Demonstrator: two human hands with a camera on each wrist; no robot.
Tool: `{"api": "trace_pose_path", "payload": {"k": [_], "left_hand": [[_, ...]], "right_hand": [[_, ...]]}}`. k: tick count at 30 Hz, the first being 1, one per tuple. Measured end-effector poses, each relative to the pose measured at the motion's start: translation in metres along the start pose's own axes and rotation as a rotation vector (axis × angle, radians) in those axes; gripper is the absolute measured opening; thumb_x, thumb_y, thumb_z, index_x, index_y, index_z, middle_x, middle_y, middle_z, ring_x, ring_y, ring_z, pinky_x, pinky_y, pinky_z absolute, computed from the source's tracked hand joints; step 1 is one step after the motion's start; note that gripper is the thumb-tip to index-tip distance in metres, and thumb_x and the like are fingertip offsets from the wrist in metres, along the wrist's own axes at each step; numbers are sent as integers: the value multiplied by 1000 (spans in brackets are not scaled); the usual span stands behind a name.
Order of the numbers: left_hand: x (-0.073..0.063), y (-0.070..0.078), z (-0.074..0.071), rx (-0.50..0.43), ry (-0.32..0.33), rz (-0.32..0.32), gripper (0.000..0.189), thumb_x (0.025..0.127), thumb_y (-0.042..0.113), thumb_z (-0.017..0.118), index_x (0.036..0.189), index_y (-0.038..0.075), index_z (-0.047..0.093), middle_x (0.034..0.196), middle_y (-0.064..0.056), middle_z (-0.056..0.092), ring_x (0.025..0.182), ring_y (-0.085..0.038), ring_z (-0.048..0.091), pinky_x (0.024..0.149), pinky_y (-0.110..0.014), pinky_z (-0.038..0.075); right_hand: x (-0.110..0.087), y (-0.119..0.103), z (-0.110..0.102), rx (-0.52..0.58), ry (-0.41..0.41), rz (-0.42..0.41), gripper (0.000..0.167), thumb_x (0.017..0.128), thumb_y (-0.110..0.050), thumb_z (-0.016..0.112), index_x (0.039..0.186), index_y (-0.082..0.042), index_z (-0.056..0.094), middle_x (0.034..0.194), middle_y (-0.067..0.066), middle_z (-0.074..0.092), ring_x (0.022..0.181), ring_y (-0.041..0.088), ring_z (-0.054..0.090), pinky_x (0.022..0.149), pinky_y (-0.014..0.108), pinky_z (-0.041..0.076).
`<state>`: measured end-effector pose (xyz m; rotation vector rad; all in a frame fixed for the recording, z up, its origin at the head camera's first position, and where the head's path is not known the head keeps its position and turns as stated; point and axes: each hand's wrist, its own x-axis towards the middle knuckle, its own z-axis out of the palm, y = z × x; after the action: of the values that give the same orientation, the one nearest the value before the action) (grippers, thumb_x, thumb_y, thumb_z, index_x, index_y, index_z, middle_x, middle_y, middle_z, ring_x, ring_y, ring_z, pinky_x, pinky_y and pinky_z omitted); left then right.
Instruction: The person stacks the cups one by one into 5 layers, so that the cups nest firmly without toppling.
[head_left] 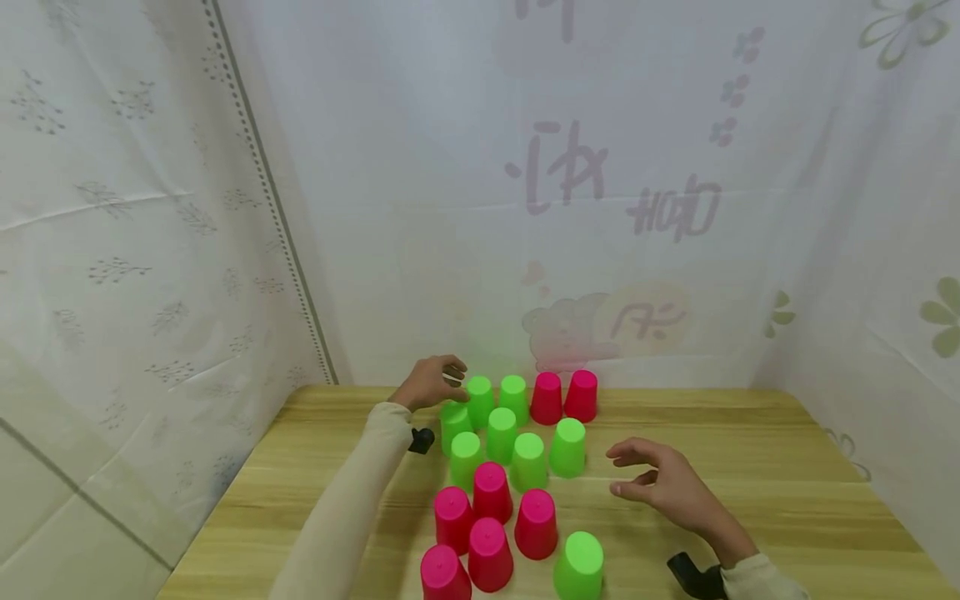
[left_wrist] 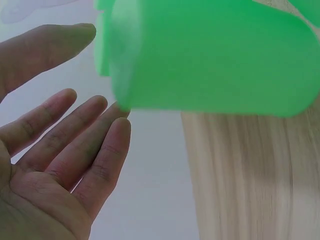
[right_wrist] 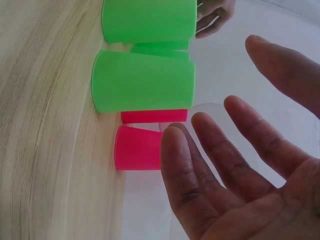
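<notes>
My left hand [head_left: 433,382] is at the far left of the cup group, its relaxed fingers near the top of a green cup [head_left: 454,427]. In the left wrist view a large green cup [left_wrist: 210,55] fills the upper part, and the left palm faces the camera with nothing in it. My right hand [head_left: 660,483] hovers right of the group, thumb and fingers apart and holding nothing. Nearest to it stands a green cup [head_left: 567,448], also plain in the right wrist view as the nearer green cup [right_wrist: 144,81]. All these cups stand upside down.
Several more green cups cluster in the middle, around a central green cup [head_left: 502,435]. Two pink cups, one a pink cup [head_left: 581,397], stand at the back. Several pink cups [head_left: 489,557] and a lone green cup [head_left: 579,568] are at the front of the wooden table [head_left: 787,467]. Patterned cloth [head_left: 450,275] hangs behind.
</notes>
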<state>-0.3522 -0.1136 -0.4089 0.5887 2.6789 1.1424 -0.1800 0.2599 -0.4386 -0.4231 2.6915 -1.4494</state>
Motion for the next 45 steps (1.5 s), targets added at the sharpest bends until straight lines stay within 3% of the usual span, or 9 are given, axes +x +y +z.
{"api": "trace_pose_path", "payload": {"k": [7,15,18,25,34,39,45], "left_hand": [[-21,-5,-12,-96,4,13,49,84,14,80,128,0,60,132,-26,63,121,-42,65,95,-44,59],[-41,-15,-11,-174,-80,-2,56,83,14,81,131,-2,58,135,-25,61,127,-46,59,99,-44,57],[-43,-20,-6,-178,-97,-1,59,82,12,82,133,-3,58,135,-23,62,127,-46,59,97,-44,58],[-45,-28,5,-216,-68,21,58,82,12,82,133,-2,59,135,-23,62,124,-45,61,94,-44,60],[-48,-38,15,-292,-38,25,55,83,13,81,133,3,61,137,-19,62,127,-45,59,100,-47,56],[-50,-43,18,-288,-33,54,51,85,14,80,132,4,62,134,-20,64,126,-46,59,101,-48,55],[-52,-44,20,-291,-4,57,48,86,15,78,130,5,63,131,-19,65,125,-45,60,100,-49,56]], "right_hand": [[0,-1,3,6,-5,-12,41,87,-28,79,121,-10,65,124,11,69,107,10,66,78,24,57],[2,-4,7,12,-24,-10,41,87,-28,78,122,-10,65,123,11,69,107,10,66,78,24,57],[1,-3,7,11,-24,-11,41,87,-27,79,122,-10,65,122,10,70,107,12,66,77,23,57],[-1,-1,7,12,-19,-16,40,86,-27,79,120,-10,65,122,12,70,105,7,66,77,24,57],[-2,2,9,19,-24,-3,40,87,-27,79,120,-9,65,124,18,68,104,4,65,77,24,57],[-1,5,12,34,-16,-3,40,87,-26,78,121,-8,65,124,18,68,106,11,67,77,23,57],[9,1,18,32,44,19,41,86,-27,79,121,-12,65,122,8,69,109,20,67,78,23,57]]}}
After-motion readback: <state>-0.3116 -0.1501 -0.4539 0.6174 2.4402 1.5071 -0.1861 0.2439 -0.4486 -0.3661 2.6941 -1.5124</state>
